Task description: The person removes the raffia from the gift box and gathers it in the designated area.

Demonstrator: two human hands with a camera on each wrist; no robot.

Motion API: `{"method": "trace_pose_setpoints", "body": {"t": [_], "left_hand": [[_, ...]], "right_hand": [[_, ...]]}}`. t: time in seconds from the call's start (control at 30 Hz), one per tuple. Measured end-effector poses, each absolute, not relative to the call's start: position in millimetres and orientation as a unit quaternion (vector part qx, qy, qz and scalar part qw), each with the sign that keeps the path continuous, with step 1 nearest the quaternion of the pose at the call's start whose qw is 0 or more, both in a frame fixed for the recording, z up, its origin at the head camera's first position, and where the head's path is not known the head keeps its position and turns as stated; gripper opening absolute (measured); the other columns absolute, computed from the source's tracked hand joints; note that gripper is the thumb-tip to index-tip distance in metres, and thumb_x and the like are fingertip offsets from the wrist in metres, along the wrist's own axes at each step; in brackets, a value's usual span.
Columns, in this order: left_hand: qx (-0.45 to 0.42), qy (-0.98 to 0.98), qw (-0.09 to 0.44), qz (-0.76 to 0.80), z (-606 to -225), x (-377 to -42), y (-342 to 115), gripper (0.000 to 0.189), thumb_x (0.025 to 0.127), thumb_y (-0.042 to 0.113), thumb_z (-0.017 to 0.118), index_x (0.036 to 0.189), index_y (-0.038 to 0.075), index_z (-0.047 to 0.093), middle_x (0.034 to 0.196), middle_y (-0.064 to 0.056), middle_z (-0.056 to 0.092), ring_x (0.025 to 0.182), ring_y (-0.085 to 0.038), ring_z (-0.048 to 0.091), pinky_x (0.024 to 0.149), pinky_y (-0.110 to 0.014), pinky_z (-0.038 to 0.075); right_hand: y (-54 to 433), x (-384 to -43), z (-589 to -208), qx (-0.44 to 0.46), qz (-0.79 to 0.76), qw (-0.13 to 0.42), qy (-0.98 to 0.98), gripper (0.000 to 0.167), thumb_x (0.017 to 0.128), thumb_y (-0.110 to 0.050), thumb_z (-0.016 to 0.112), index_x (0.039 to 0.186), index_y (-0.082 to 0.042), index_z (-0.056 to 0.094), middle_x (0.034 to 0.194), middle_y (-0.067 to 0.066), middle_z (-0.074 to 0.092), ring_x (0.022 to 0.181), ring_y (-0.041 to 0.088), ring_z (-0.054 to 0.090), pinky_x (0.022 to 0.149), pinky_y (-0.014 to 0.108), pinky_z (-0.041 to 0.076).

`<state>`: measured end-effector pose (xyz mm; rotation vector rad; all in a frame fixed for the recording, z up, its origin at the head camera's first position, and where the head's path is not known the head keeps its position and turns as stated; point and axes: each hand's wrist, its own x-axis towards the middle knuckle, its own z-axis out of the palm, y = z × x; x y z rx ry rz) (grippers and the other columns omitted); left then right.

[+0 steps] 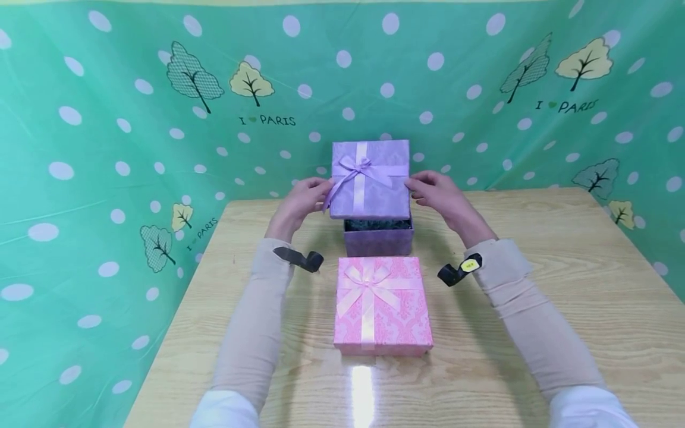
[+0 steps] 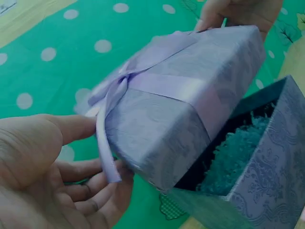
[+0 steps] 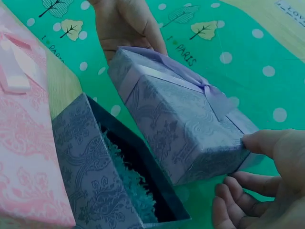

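Note:
A purple gift box lid (image 1: 387, 193) with a lilac ribbon bow (image 1: 360, 166) is tilted above and behind its patterned box base (image 1: 379, 244). My left hand (image 1: 301, 205) pinches the lid's left edge between thumb and fingers. At the opposite edge, my right hand (image 1: 443, 199) holds it the same way. In the left wrist view, one ribbon tail hangs beside the left fingers. Teal shredded filler (image 2: 233, 152) shows inside the dark-lined base, partly hidden by the lid in the head view.
A pink gift box (image 1: 398, 318) with a pale bow stands in front of the purple base on the wooden table (image 1: 535, 285). A green polka-dot cloth (image 1: 455, 71) with tree prints hangs behind and along the sides.

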<state>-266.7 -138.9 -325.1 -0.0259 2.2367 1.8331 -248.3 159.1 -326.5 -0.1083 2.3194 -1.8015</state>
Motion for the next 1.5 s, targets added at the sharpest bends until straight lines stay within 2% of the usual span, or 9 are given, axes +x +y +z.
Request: {"method": "trace_pose_setpoints", "body": {"t": [0.23,0.37,0.57,0.7,0.83,1.0,1.27,1.4,1.5], "left_hand": [[0.025,0.736,0.083,0.671,-320.5,-259.8,-154.5,0.048,0.104,0.013,0.064,0.147,-0.006,0.051,0.142,-0.023,0.055,0.126,-0.033,0.057,0.106,-0.037,0.05],[0.032,0.742,0.063,0.666,-319.2,-256.2,-162.4,0.052,0.103,0.01,0.064,0.152,0.004,0.048,0.144,-0.022,0.055,0.119,-0.029,0.061,0.107,-0.04,0.05],[0.034,0.717,0.063,0.694,-319.7,-251.1,-171.3,0.051,0.107,0.009,0.056,0.157,0.011,0.045,0.135,-0.021,0.059,0.099,-0.02,0.063,0.098,-0.035,0.054],[0.022,0.661,0.067,0.747,-319.5,-249.1,-179.3,0.043,0.111,0.016,0.047,0.155,0.012,0.049,0.144,-0.018,0.054,0.106,-0.021,0.064,0.093,-0.029,0.055],[0.002,0.658,0.073,0.75,-318.5,-248.8,-189.0,0.045,0.112,0.025,0.048,0.155,0.013,0.048,0.145,-0.017,0.053,0.115,-0.024,0.063,0.094,-0.031,0.055],[-0.027,0.697,0.086,0.712,-317.5,-248.8,-201.5,0.051,0.109,0.025,0.056,0.155,0.008,0.045,0.137,-0.014,0.058,0.12,-0.025,0.061,0.103,-0.035,0.051],[-0.037,0.736,0.109,0.668,-321.8,-245.3,-222.6,0.056,0.111,0.026,0.049,0.157,-0.003,0.037,0.151,-0.022,0.048,0.133,-0.029,0.053,0.103,-0.031,0.05],[-0.047,0.739,0.109,0.663,-327.1,-242.6,-238.0,0.057,0.112,0.029,0.048,0.157,-0.003,0.036,0.147,-0.017,0.05,0.128,-0.023,0.055,0.1,-0.026,0.051],[-0.054,0.733,0.105,0.669,-332.0,-240.2,-249.9,0.059,0.111,0.03,0.049,0.157,-0.003,0.035,0.134,-0.009,0.058,0.116,-0.016,0.06,0.095,-0.023,0.052]], "right_hand": [[150.9,-242.5,-319.7,-0.055,-0.643,0.075,0.76,0.056,0.106,-0.023,0.062,0.155,-0.005,0.042,0.113,0.009,0.063,0.092,0.017,0.063,0.087,0.028,0.055],[143.8,-240.0,-319.5,-0.079,-0.682,0.059,0.725,0.059,0.105,-0.01,0.062,0.158,-0.006,0.037,0.106,0.012,0.073,0.09,0.019,0.071,0.091,0.032,0.058],[131.0,-235.8,-319.5,-0.085,-0.696,0.061,0.71,0.056,0.107,-0.006,0.055,0.16,-0.012,0.038,0.121,0.023,0.069,0.101,0.021,0.072,0.098,0.036,0.056],[120.0,-235.0,-317.8,-0.059,-0.736,0.093,0.668,0.047,0.11,-0.013,0.051,0.156,-0.016,0.044,0.121,0.02,0.066,0.101,0.019,0.069,0.093,0.031,0.057],[108.9,-236.3,-316.6,-0.031,-0.765,0.127,0.631,0.053,0.11,-0.015,0.051,0.161,-0.018,0.034,0.125,0.018,0.061,0.102,0.021,0.066,0.093,0.031,0.057],[96.0,-240.2,-320.0,-0.015,-0.761,0.159,0.629,0.062,0.109,-0.012,0.053,0.164,-0.011,0.023,0.136,0.02,0.055,0.106,0.021,0.064,0.102,0.037,0.053],[72.2,-246.3,-330.3,-0.012,-0.761,0.186,0.622,0.057,0.11,-0.01,0.05,0.162,-0.005,0.029,0.144,0.024,0.051,0.116,0.029,0.06,0.109,0.042,0.047],[56.2,-249.3,-334.8,-0.015,-0.755,0.196,0.625,0.057,0.109,-0.01,0.051,0.162,-0.005,0.03,0.149,0.022,0.049,0.123,0.032,0.058,0.107,0.039,0.05],[42.9,-250.7,-337.2,-0.013,-0.749,0.202,0.63,0.058,0.108,-0.009,0.053,0.162,-0.006,0.031,0.15,0.021,0.049,0.123,0.032,0.058,0.105,0.038,0.051]]}}
